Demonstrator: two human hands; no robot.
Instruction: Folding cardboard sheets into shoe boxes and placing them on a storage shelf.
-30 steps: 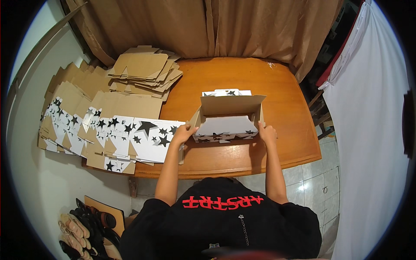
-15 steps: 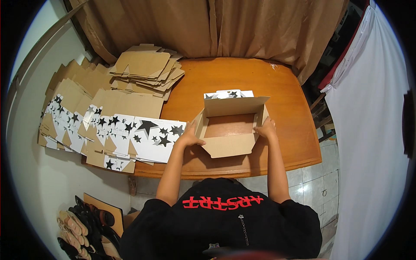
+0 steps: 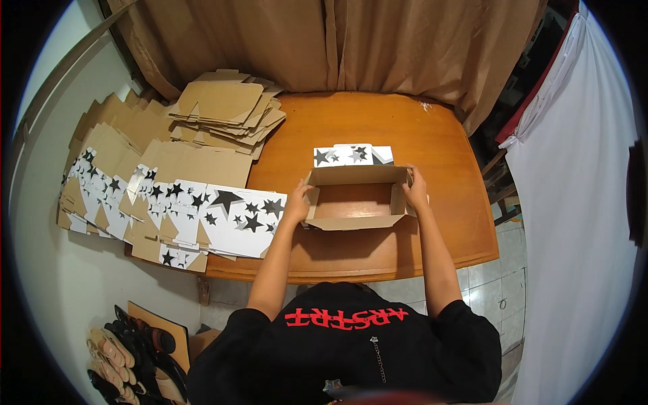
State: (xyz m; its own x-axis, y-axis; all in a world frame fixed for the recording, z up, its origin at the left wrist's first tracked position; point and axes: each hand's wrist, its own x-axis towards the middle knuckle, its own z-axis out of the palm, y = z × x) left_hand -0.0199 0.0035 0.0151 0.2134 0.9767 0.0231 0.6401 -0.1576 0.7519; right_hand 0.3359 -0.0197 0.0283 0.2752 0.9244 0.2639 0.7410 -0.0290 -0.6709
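An open brown cardboard box (image 3: 356,200) sits on the round wooden table (image 3: 378,128) with its opening facing up. Its far flap (image 3: 352,155), white with black stars, lies flat on the table behind it. My left hand (image 3: 298,202) grips the left wall of the box. My right hand (image 3: 415,189) holds the right wall. A near flap folds outward toward me.
Flat unfolded box blanks with black stars (image 3: 177,209) lie spread to the left, overhanging the table edge. A stack of plain brown blanks (image 3: 226,111) sits behind them. Brown curtains (image 3: 324,40) hang at the back, a white sheet (image 3: 580,202) on the right, shoes (image 3: 128,351) on the floor.
The box has been tipped from standing on its side to lying with the opening up, and set down on the table. Both hands moved to its side walls.
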